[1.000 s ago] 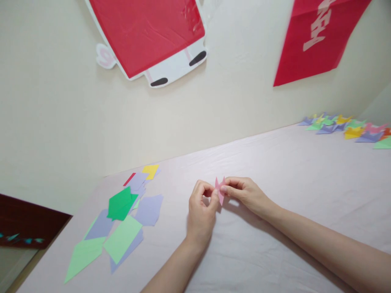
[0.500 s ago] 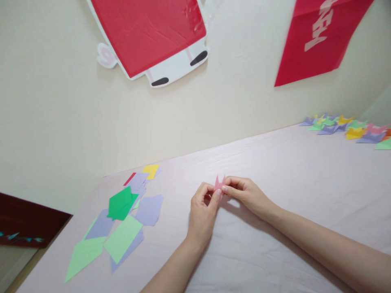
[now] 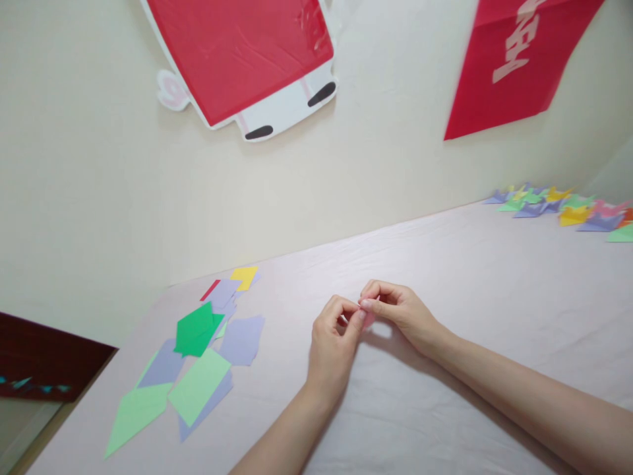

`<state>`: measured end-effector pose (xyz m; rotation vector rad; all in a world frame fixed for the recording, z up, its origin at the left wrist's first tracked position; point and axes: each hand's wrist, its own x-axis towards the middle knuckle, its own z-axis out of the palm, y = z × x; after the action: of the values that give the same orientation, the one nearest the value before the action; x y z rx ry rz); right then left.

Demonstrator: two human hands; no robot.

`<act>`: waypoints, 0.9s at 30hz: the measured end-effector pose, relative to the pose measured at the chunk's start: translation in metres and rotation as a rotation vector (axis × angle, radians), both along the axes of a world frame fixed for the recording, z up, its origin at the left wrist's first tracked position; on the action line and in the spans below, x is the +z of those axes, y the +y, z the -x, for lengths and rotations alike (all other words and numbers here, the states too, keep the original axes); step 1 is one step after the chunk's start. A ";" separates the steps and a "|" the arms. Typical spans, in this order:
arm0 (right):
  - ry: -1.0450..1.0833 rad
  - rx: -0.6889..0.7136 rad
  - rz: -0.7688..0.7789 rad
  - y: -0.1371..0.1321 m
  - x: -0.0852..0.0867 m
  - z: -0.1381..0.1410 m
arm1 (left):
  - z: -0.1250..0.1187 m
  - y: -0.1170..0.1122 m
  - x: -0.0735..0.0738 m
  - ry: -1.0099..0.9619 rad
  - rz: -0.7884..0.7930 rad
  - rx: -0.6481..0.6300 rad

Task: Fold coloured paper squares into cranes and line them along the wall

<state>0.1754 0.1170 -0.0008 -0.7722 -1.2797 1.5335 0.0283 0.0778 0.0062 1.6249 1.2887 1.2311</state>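
Note:
A small pink folded paper [image 3: 368, 319] is pinched between my two hands, above the middle of the pale cloth-covered table [image 3: 420, 402]. My left hand [image 3: 337, 336] grips its left side with thumb and forefinger. From the right, my right hand [image 3: 395, 309] pinches the top of it, thumb and fingertips pressed together. The fingertips of both hands almost meet. Most of the paper is hidden behind the fingers; only a pink patch shows below them.
Loose paper sheets [image 3: 200, 386] in green, purple and yellow lie overlapping on the left. Several folded paper figures [image 3: 576, 216] stand at the far right. Behind the table rises a wall [image 3: 386, 165] with a red hanging [image 3: 519, 72] and a red-and-white cutout [image 3: 247, 59].
Two pink points stood up between my hands before; now they are no longer visible. My left hand has shifted slightly right, and the paper is turned and more covered by fingers.

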 end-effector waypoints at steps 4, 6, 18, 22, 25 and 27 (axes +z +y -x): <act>0.054 -0.006 0.050 0.000 -0.004 0.000 | -0.003 -0.002 0.005 0.037 -0.036 0.014; 0.070 -0.017 0.065 -0.001 -0.005 0.000 | -0.005 -0.003 0.006 0.055 -0.041 0.016; -0.032 0.043 0.025 0.003 -0.003 0.002 | 0.005 0.003 -0.005 -0.199 0.107 0.072; -0.141 -0.001 -0.019 0.000 0.000 0.002 | 0.004 0.003 -0.005 -0.194 0.098 0.072; -0.158 -0.006 -0.009 0.000 0.001 0.001 | 0.002 0.003 -0.006 -0.156 0.122 0.028; -0.156 -0.010 -0.006 0.001 0.001 0.001 | 0.001 0.002 -0.008 -0.115 0.106 0.014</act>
<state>0.1741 0.1182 0.0000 -0.9073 -1.3918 1.4840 0.0268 0.0800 -0.0014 1.4513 1.2735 1.2255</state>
